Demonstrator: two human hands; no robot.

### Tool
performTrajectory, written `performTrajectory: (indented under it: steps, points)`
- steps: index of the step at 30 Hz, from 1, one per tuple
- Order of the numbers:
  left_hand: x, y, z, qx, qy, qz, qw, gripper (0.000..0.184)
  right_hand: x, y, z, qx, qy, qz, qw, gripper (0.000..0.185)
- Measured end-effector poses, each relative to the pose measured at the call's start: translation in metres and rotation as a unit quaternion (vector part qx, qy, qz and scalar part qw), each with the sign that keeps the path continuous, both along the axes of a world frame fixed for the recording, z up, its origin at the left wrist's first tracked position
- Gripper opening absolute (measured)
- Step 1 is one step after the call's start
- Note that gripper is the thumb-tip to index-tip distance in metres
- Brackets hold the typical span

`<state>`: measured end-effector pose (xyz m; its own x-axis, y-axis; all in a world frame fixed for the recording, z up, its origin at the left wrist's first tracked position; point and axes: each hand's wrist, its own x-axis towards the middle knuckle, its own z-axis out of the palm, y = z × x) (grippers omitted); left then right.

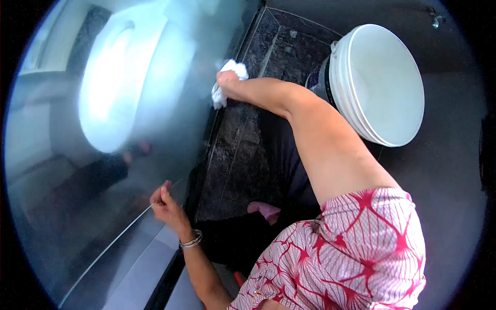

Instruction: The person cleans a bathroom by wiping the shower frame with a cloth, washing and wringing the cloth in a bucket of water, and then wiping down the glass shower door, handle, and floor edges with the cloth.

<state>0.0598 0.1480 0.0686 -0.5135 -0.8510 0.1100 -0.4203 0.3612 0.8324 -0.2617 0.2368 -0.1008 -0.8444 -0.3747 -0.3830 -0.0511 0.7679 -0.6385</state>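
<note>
My right hand (228,79) is closed around a crumpled white cloth (220,97), close to the lower edge of a large glass panel (170,119). My left hand (166,206), with a bracelet (191,239) at the wrist, has its fingers curled at the pale edge line of the glass. It appears to grip that edge, though the fingertips are partly hidden. Through or in the glass shows a white toilet (111,88), blurred and bright.
A large white bucket (386,85) stands tilted in view at the upper right, with a dark container (321,82) beside it. Dark wet-looking tiles (232,139) cover the floor. A pink shoe (264,209) is below my body. A small metal fitting (435,21) is on the dark wall.
</note>
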Motion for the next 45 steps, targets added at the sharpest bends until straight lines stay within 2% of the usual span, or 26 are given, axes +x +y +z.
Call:
performTrajectory:
  steps: [1,3,5,7,9,12,14,16,18,19,20,23,24,25,27,29,30,31,32,33,34,36,38,41,43,45]
  points:
    - [-0.005,0.004,0.005,-0.001,-0.003,-0.002,1.0,0.014,0.016,0.004,-0.012,0.053,0.148,0.191,0.969,0.023]
    - [-0.009,0.012,0.007,-0.04,0.026,-0.032,0.998,0.015,0.057,-0.024,-0.078,0.087,0.118,0.228,0.963,0.021]
    - [-0.008,0.011,0.006,-0.06,0.012,-0.041,0.997,0.014,0.124,-0.041,-0.056,-0.02,-0.069,0.1,0.992,0.02]
    - [-0.017,0.006,0.0,-0.048,0.062,-0.05,0.996,0.011,0.184,-0.06,-0.05,-0.158,-0.274,-0.118,0.941,0.02]
    - [-0.006,0.004,-0.006,-0.059,0.145,-0.082,0.984,0.011,0.238,-0.074,-0.038,-0.243,-0.367,-0.214,0.872,0.02]
    - [-0.004,0.003,-0.001,-0.077,0.082,-0.073,0.991,0.012,0.266,-0.073,-0.008,-0.314,-0.41,-0.269,0.813,0.02]
    - [-0.001,0.001,-0.007,-0.063,0.093,-0.063,0.992,0.013,0.256,-0.066,0.025,-0.334,-0.407,-0.284,0.801,0.021]
    - [-0.005,0.002,-0.012,-0.026,0.146,-0.058,0.987,0.014,0.231,-0.054,0.068,-0.415,-0.383,-0.342,0.751,0.025]
    - [-0.004,0.001,-0.013,-0.035,0.138,-0.056,0.988,0.015,0.204,-0.055,0.048,-0.449,-0.255,-0.245,0.821,0.03]
    - [-0.004,0.0,-0.013,-0.044,0.128,-0.054,0.989,0.015,0.184,-0.016,0.149,-0.508,-0.366,-0.335,0.704,0.03]
    - [-0.005,0.002,-0.011,-0.034,0.127,-0.048,0.99,0.015,0.167,-0.012,0.157,-0.533,-0.295,-0.268,0.746,0.027]
    - [-0.006,0.005,-0.009,-0.028,0.146,-0.045,0.988,0.015,0.105,-0.009,0.169,-0.634,-0.15,-0.118,0.75,0.027]
    - [-0.005,0.007,-0.008,-0.027,0.145,-0.043,0.988,0.015,0.101,0.01,0.208,-0.649,-0.168,-0.037,0.741,0.027]
    - [-0.006,0.007,-0.008,-0.005,0.151,-0.038,0.988,0.015,0.08,-0.01,0.193,-0.631,-0.035,-0.051,0.773,0.029]
    - [-0.01,0.006,-0.005,0.015,0.158,-0.037,0.987,0.015,0.103,0.01,0.241,-0.618,0.048,-0.119,0.776,0.03]
    - [-0.013,0.012,0.001,0.063,0.155,0.0,0.986,0.014,0.115,0.009,0.223,-0.631,0.018,-0.088,0.77,0.015]
    - [-0.014,0.012,0.002,0.066,0.16,0.012,0.985,0.014,0.113,0.0,0.187,-0.602,-0.007,-0.054,0.797,0.016]
    - [-0.014,0.011,-0.001,0.063,0.16,0.014,0.985,0.014,0.129,0.015,0.195,-0.614,-0.109,-0.038,0.781,0.018]
    - [-0.013,0.01,-0.005,0.062,0.176,0.014,0.982,0.014,0.138,0.011,0.177,-0.615,-0.14,-0.071,0.772,0.018]
    - [-0.014,0.009,-0.007,0.061,0.194,0.014,0.979,0.014,0.151,0.005,0.159,-0.548,-0.09,-0.137,0.82,0.023]
    - [-0.015,0.01,-0.007,0.048,0.188,0.019,0.981,0.015,0.156,-0.023,0.077,-0.451,-0.081,-0.179,0.871,0.034]
    - [-0.016,0.009,-0.01,0.048,0.202,0.018,0.978,0.014,0.181,-0.028,0.059,-0.391,-0.102,-0.258,0.877,0.039]
    - [-0.012,0.009,-0.011,0.051,0.215,0.022,0.975,0.014,0.192,-0.028,0.057,-0.414,-0.16,-0.288,0.849,0.042]
    - [-0.011,0.007,-0.009,0.045,0.183,0.007,0.982,0.012,0.187,-0.033,0.066,-0.371,-0.362,-0.362,0.775,0.041]
    - [-0.01,0.006,-0.01,0.09,0.209,-0.005,0.974,0.011,0.193,-0.037,0.077,-0.447,-0.328,-0.272,0.787,0.047]
    - [-0.009,0.008,-0.004,0.081,0.149,0.015,0.985,0.019,0.209,-0.035,0.115,-0.464,-0.257,-0.231,0.816,0.031]
